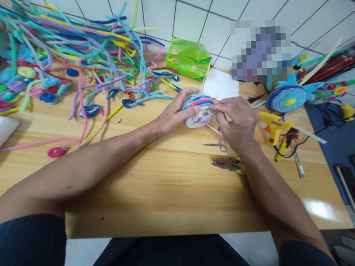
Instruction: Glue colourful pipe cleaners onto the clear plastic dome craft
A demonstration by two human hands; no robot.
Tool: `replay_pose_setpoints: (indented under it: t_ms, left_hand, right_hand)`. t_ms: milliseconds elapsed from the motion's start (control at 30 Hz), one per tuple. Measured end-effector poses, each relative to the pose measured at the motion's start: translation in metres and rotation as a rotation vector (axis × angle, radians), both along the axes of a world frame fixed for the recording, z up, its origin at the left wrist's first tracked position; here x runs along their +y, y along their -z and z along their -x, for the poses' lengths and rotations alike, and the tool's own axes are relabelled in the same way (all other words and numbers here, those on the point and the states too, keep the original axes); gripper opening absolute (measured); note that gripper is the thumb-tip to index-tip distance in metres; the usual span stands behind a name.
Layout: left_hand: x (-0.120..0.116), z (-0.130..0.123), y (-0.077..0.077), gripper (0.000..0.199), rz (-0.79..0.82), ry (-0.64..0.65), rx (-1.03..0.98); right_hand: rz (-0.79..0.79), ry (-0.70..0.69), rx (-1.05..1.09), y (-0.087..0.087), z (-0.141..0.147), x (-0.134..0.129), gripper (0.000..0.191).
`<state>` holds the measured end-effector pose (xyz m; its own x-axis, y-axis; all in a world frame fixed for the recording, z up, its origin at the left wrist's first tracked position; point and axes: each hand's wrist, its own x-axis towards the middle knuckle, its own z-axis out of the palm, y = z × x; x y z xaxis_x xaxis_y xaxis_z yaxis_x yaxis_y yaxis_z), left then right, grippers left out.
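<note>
A round craft piece made of coiled pipe cleaners [201,119] is held above the table, striped blue, pink and green at its rim, with a pale, shiny, clear-looking face. My left hand [175,111] grips it from the left, thumb across the front and fingers behind. At its right edge my right hand [238,122] pinches with thumb and forefinger, seemingly on the end of a light green pipe cleaner; the fingertips partly hide it. Small scissors [222,145] and pliers [226,163] with green and yellow handles lie just below the right hand.
Loose pipe cleaners [82,47] and small coiled pieces [57,152] spread over the left side. A green packet [188,58] and white paper [222,84] lie by the tiled wall. At right are a yellow glue gun [273,129], a blue coiled fish-like piece [287,98] and a pen [299,165].
</note>
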<state>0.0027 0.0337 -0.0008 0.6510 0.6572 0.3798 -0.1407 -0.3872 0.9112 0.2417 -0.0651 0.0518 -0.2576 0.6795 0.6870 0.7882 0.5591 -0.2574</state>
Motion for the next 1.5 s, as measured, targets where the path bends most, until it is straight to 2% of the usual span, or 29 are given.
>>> replay_pose_setpoints:
  t_ms: [200, 433, 767, 1033, 1200, 1333, 1500]
  left_hand:
    - [0.001, 0.002, 0.000, 0.070, 0.004, 0.015, -0.019]
    - [0.004, 0.001, 0.004, 0.075, -0.040, 0.003, 0.008]
    - [0.001, 0.000, -0.001, 0.077, -0.017, -0.010, -0.008]
    - [-0.002, 0.003, -0.005, 0.074, 0.001, -0.009, -0.012]
    - [0.000, 0.002, -0.001, 0.077, -0.016, -0.016, 0.007]
    - [0.003, -0.001, 0.002, 0.071, -0.010, -0.015, -0.010]
    - [0.006, -0.004, 0.005, 0.067, 0.007, -0.007, -0.023]
  right_hand:
    - [0.010, 0.004, 0.020, 0.001, 0.001, -0.001, 0.034]
    - [-0.121, 0.049, -0.083, 0.000, 0.004, 0.000, 0.028]
    - [0.068, 0.039, 0.012, 0.000, 0.003, -0.003, 0.035]
    - [0.058, 0.078, 0.003, -0.001, 0.006, -0.003, 0.031]
    - [0.062, 0.021, 0.059, 0.000, 0.006, -0.004, 0.033]
    - [0.081, 0.055, 0.038, 0.000, 0.007, -0.004, 0.030]
    - [-0.024, 0.040, 0.025, -0.001, 0.011, -0.003, 0.029]
